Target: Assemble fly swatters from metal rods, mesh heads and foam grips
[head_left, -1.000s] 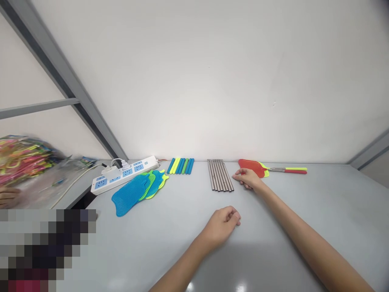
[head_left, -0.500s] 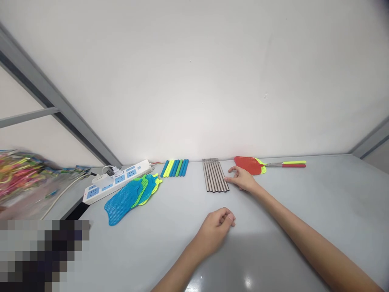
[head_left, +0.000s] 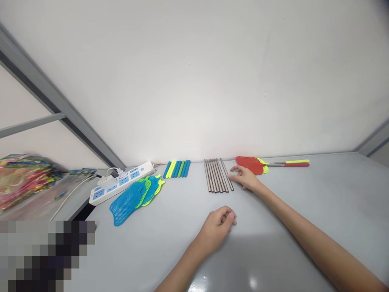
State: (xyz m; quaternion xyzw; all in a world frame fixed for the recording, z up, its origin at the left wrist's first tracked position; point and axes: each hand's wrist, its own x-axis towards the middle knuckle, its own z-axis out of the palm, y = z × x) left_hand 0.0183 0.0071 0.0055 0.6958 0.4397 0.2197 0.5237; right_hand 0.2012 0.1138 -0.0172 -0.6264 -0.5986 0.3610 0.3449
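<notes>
A row of several metal rods lies side by side on the grey table. One single rod lies slightly apart at the row's right end. My right hand is at this rod, thumb touching or very near it, fingers spread and curved. In front of the rods rests my left hand, its fingers curled in with nothing visible in them. Just beyond my right hand, a red fly swatter overlaps a yellow one, both with metal shafts and coloured handles.
Left of the rods, several blue, yellow and green handle sleeves lie in a row. Blue, green and yellow swatter heads overlap beside a white power strip with plugs in it. Bagged colourful items are at far left; a wall stands behind.
The rightmost rod has shifted right, away from the row, together with my right hand. My left hand stays about where it was. The view has shifted slightly.
</notes>
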